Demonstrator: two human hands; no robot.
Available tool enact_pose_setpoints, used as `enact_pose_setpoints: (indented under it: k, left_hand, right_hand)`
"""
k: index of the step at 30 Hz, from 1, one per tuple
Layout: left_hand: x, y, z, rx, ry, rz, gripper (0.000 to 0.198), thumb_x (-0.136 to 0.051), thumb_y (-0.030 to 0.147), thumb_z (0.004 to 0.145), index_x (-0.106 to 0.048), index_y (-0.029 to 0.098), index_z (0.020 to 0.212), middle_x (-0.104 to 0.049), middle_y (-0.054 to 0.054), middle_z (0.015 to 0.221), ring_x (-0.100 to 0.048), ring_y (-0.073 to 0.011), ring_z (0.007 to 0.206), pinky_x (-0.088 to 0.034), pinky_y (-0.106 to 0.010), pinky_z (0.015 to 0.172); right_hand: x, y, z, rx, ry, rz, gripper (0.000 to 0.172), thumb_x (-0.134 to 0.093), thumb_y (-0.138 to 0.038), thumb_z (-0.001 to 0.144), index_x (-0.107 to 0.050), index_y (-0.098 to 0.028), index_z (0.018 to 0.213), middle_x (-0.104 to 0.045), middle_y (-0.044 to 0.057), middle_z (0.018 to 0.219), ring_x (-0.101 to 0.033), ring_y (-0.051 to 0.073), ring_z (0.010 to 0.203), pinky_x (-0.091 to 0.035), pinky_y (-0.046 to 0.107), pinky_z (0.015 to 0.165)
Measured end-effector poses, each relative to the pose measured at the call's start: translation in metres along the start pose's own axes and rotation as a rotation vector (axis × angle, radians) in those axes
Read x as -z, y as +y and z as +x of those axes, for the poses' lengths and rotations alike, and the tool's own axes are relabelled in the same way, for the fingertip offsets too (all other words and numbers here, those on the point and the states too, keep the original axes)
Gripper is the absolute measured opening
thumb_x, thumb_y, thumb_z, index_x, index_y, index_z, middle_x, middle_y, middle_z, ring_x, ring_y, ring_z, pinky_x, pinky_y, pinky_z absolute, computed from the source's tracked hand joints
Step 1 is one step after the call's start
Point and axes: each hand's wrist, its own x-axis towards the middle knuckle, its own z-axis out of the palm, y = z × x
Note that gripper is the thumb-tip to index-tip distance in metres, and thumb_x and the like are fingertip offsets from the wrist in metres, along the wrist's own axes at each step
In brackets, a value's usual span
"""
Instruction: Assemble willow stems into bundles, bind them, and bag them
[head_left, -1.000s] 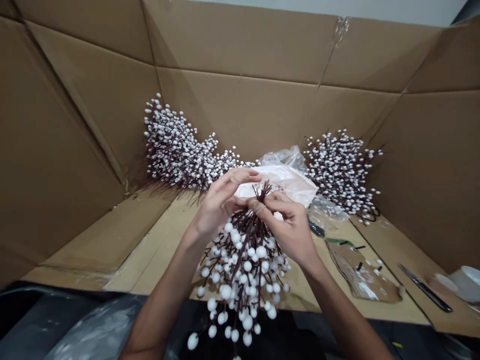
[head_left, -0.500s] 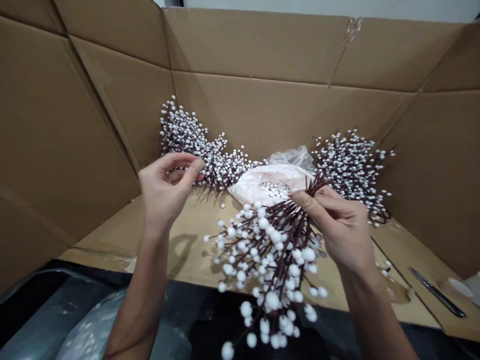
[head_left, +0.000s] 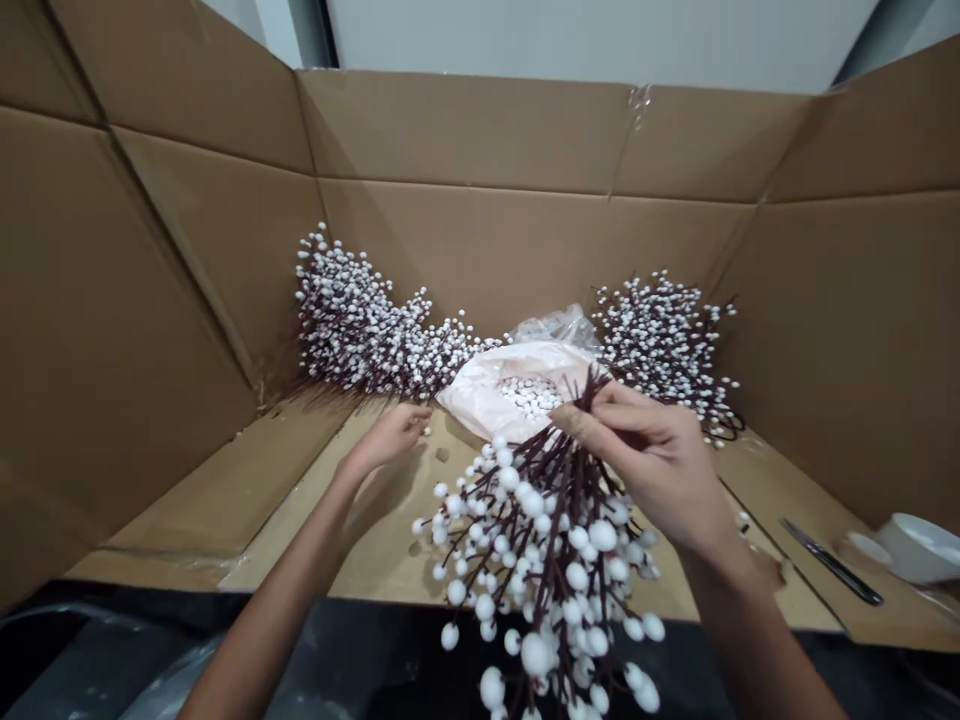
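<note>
My right hand (head_left: 660, 455) grips a bunch of artificial white-berry stems (head_left: 536, 540) by the gathered brown stem ends, with the berries hanging downward. Down near the cardboard surface is my left hand (head_left: 394, 437), its fingers curled together. A small loose white berry (head_left: 427, 430) shows at its fingertips; whether they hold it I cannot tell. Between and beyond the hands lies an open whitish plastic bag (head_left: 476, 385) with many loose white berries (head_left: 529, 395) inside.
Piles of berry stems lie at the back left (head_left: 360, 320) and back right (head_left: 660, 340). Cardboard walls (head_left: 465, 240) enclose the back and sides. A dark-handled knife (head_left: 832, 562) and a white bowl (head_left: 919, 548) sit at the right.
My left hand has dropped from a raised pinch to the surface beside the loose berry. My right hand still holds the berry stems. The view has tilted up and shifted right.
</note>
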Motion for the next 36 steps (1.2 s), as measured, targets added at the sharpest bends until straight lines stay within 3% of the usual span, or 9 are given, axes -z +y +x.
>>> enact_pose_setpoints:
  k: [4,6,9,15,20,26,30,33,36]
  left_hand:
    - [-0.001,0.066,-0.020,-0.302,-0.216,-0.299,0.040,-0.061,0.042,0.084,-0.068,0.019,0.116,-0.070,-0.013,0.116,-0.065,-0.0279,0.105,-0.052,-0.037,0.087]
    - [-0.008,0.094,-0.030,-0.426,-0.354,-0.428,0.039,-0.066,0.040,0.082,-0.068,0.023,0.117,-0.067,-0.012,0.121,-0.063,-0.0272,0.110,-0.052,-0.038,0.089]
    - [-0.020,0.114,-0.037,-0.483,-0.425,-0.582,0.032,-0.072,0.034,0.078,-0.072,0.024,0.109,-0.069,-0.010,0.119,-0.062,-0.0263,0.112,-0.048,-0.039,0.098]
    - [-0.030,0.101,-0.041,-0.407,-0.552,-0.664,0.067,-0.081,0.046,0.064,-0.063,0.024,0.124,-0.064,-0.012,0.126,-0.053,-0.0334,0.123,-0.042,-0.044,0.104]
    - [-0.041,0.109,-0.058,-0.349,-0.419,-0.448,0.034,-0.075,0.025,0.073,-0.066,0.025,0.106,-0.069,-0.003,0.110,-0.062,-0.0279,0.109,-0.049,-0.038,0.094]
    - [-0.049,0.114,-0.056,-0.316,-0.344,-0.463,0.034,-0.070,0.011,0.069,-0.061,0.021,0.099,-0.066,0.000,0.094,-0.062,-0.0203,0.091,-0.050,-0.029,0.080]
    - [-0.045,0.114,-0.060,-0.288,-0.401,-0.512,0.024,-0.064,0.012,0.069,-0.061,0.021,0.092,-0.061,0.001,0.084,-0.060,-0.0177,0.082,-0.049,-0.028,0.075]
    - [-0.040,0.113,-0.069,-0.258,-0.452,-0.479,0.043,-0.063,0.012,0.070,-0.056,0.021,0.112,-0.060,0.001,0.088,-0.058,-0.0167,0.081,-0.048,-0.029,0.074]
    - [-0.037,0.107,-0.080,-0.320,-0.478,-0.461,0.066,-0.061,0.011,0.075,-0.037,0.024,0.134,-0.059,0.000,0.096,-0.057,-0.0148,0.080,-0.047,-0.028,0.073]
  right_hand:
    - [-0.008,-0.004,0.000,-0.017,-0.054,0.028,0.041,-0.063,-0.026,0.087,-0.047,-0.017,0.050,-0.045,-0.002,0.062,-0.042,0.010,0.058,-0.032,0.025,0.053]
    - [-0.013,-0.006,-0.002,-0.006,-0.079,0.066,0.041,-0.062,-0.027,0.087,-0.048,-0.016,0.050,-0.046,-0.002,0.062,-0.043,0.010,0.059,-0.034,0.025,0.054]
    - [-0.017,-0.007,-0.004,0.040,-0.105,0.110,0.037,-0.060,-0.023,0.087,-0.051,-0.016,0.052,-0.046,-0.002,0.062,-0.044,0.010,0.060,-0.036,0.024,0.054]
    - [-0.017,-0.011,-0.008,0.029,-0.104,0.170,0.033,-0.062,-0.020,0.086,-0.051,-0.016,0.054,-0.046,-0.003,0.065,-0.045,0.009,0.063,-0.038,0.023,0.058]
    - [-0.017,-0.006,-0.003,-0.055,-0.200,0.277,0.037,-0.062,-0.025,0.087,-0.051,-0.016,0.053,-0.048,-0.003,0.065,-0.047,0.010,0.066,-0.038,0.024,0.060]
    - [-0.013,-0.006,0.009,-0.051,-0.323,0.311,0.038,-0.064,-0.026,0.085,-0.054,-0.016,0.051,-0.046,-0.004,0.061,-0.045,0.009,0.063,-0.037,0.023,0.059]
    - [-0.012,-0.018,0.006,-0.011,-0.279,0.228,0.044,-0.062,-0.029,0.087,-0.050,-0.016,0.047,-0.047,-0.003,0.057,-0.046,0.009,0.059,-0.038,0.024,0.057]
    - [-0.016,-0.026,-0.003,-0.003,-0.201,0.206,0.040,-0.066,-0.026,0.084,-0.053,-0.016,0.048,-0.047,-0.003,0.058,-0.044,0.009,0.058,-0.037,0.023,0.055]
    - [-0.022,-0.026,-0.013,-0.002,-0.163,0.212,0.030,-0.070,-0.022,0.080,-0.060,-0.015,0.054,-0.051,-0.002,0.062,-0.047,0.009,0.061,-0.039,0.022,0.057]
